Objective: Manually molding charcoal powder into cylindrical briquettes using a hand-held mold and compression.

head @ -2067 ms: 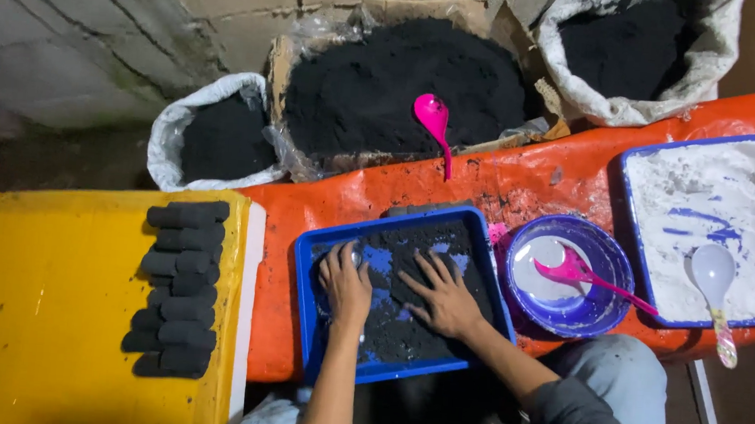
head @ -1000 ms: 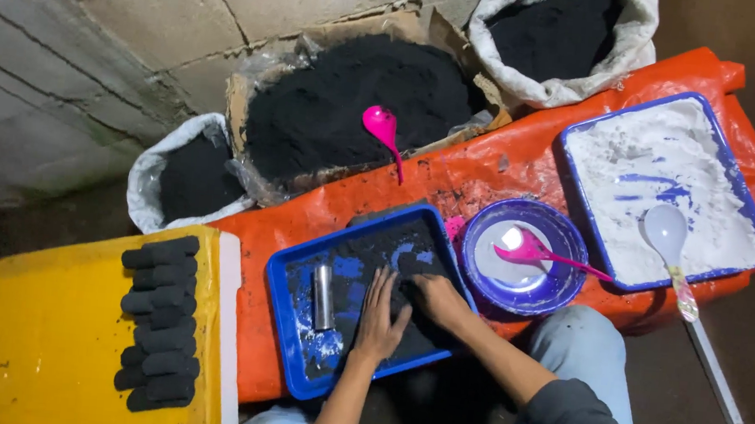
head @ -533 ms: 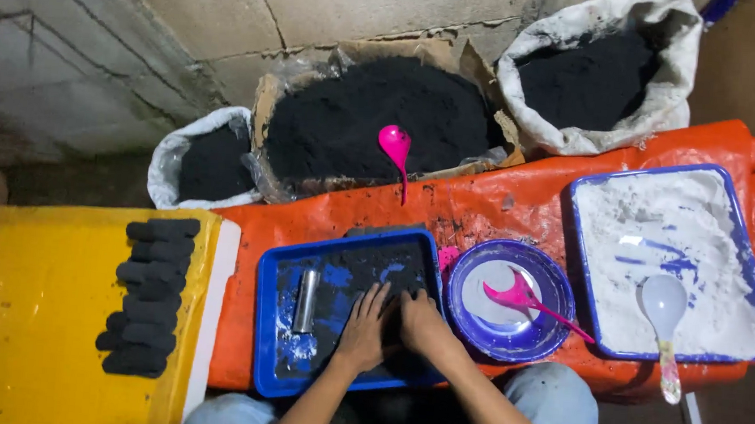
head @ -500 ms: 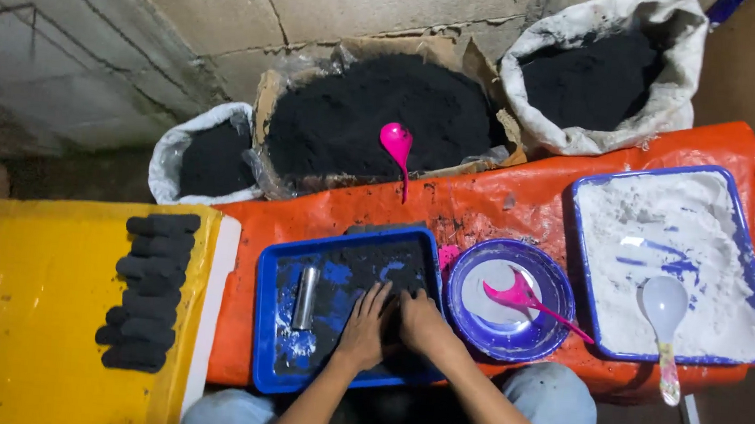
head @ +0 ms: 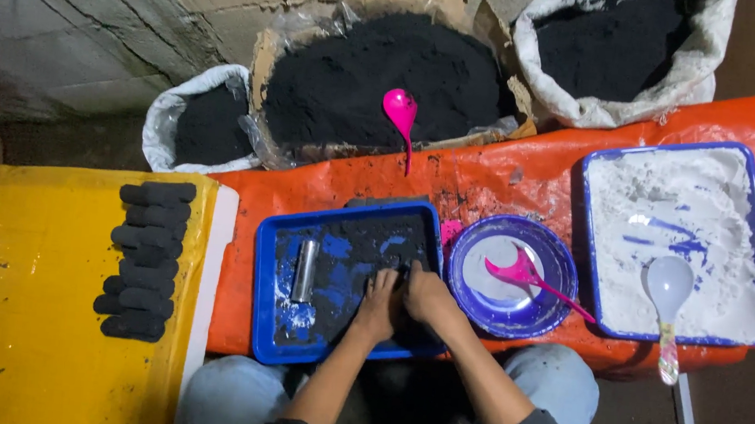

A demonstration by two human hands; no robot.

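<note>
Inside the blue tray [head: 261,319], bare floor lay open between the metal tube [head: 305,270] at its left and the two hands pressed together at its right, the left hand [head: 379,304] touching the right hand [head: 426,295]. The purple bowl [head: 549,311] with its pink spoon [head: 527,277] stood just beside the tray's right rim, blocking passage there. Leftward, the yellow surface [head: 20,301] was open past the stacked black briquettes [head: 142,261].
</note>
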